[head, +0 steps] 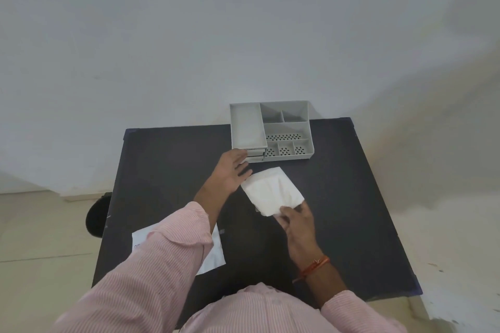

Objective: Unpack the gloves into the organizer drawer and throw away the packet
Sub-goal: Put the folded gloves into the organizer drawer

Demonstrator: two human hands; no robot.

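A folded white stack of gloves [272, 190] lies on the dark table [167, 170], just in front of the grey organizer [270, 131]. My right hand [296, 220] pinches the stack's near corner. My left hand [234, 170] is spread, fingers apart, between the stack's far left edge and the organizer's small front drawers [255, 155], fingertips reaching the drawer fronts. The drawers look closed. The white packet [213, 251] lies flat near the table's front left, partly hidden under my left sleeve.
The organizer stands at the table's far edge against a pale wall, with open compartments on top. A round black object [98, 215] sits on the floor left of the table. Tiled floor surrounds the table.
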